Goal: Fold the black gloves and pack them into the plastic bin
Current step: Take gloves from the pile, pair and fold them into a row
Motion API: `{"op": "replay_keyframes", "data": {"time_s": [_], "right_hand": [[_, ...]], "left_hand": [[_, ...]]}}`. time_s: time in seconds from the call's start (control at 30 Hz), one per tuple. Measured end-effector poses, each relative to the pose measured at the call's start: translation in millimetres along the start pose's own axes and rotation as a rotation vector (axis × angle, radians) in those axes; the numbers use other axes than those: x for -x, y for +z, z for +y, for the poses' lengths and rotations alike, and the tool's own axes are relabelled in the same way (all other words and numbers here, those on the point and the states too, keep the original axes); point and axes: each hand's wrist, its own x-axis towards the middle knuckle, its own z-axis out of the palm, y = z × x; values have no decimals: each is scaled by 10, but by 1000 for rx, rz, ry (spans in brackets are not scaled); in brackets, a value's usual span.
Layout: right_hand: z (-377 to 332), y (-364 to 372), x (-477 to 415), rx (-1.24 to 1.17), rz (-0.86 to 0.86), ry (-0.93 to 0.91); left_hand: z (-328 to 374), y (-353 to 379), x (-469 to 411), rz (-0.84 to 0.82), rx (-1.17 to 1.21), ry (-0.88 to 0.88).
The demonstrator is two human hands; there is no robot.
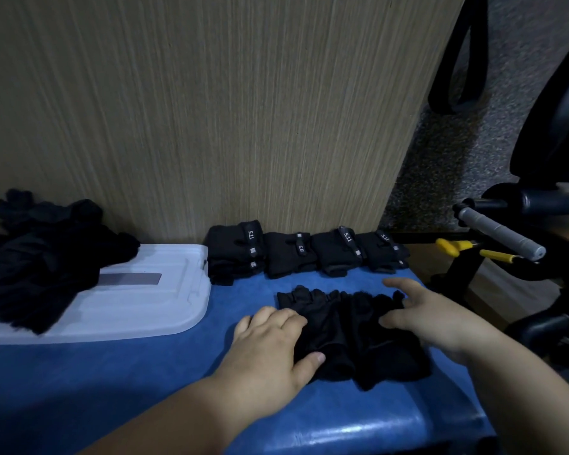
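- Nearest the lens, the left hand lay flat and open on the near-left part of a pair of black gloves, with its thumb pressed against the cuff end.
- The right hand was open too, fingers spread, their tips touching the right side of the same pair. Neither hand gripped anything.
- That pair lay spread on the blue table, fingers pointing away, and did not look folded yet.
- Behind it, a row of folded gloves stood against the wooden panel.
- To the left, a loose heap of gloves sat on a white plastic lid. Whether the bin stood beneath the lid could not be told, and nothing looked packed.
- One risk, as I judged it, was that the pair lay close to the table's right edge. A sideways sweep of the right hand could push it off toward the floor.
- The soft cloth could also spring open if a fold were let go without a firm press.
- The heap on the lid might slide off when the lid was lifted.
- The table was smooth blue with a glossy front lip, and the light was dim.
- Speckled carpet, a black chair and a yellow-handled tool lay to the right.
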Motion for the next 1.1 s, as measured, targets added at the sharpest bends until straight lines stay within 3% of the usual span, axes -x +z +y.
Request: {"op": "replay_keyframes", "data": {"time_s": [0.17, 0.37, 0.47, 0.57, 0.73, 0.9, 1.1], "right_hand": [[-83, 99, 2, -461, 2, -133], [-256, 263, 111, -766, -208, -246], [-208, 300, 44, -609, -90, -254], [-90, 305, -59, -272, 78, -172], [0, 365, -91, 16, 68, -75], [-34, 471, -87, -83, 47, -153], [-113, 584, -72, -259, 59, -294]], "left_hand": [[-13, -6, -7, 31, 96, -11], [-15, -30, -35, 73, 243, -43], [-74, 8, -84, 62, 339, -82], [-134, 45, -127, 75, 424, -127], [-156, 31, -192, 108, 604, -254], [-102, -24, -223, 94, 629, -340], [-81, 12, -249, 82, 911, -405]]}}
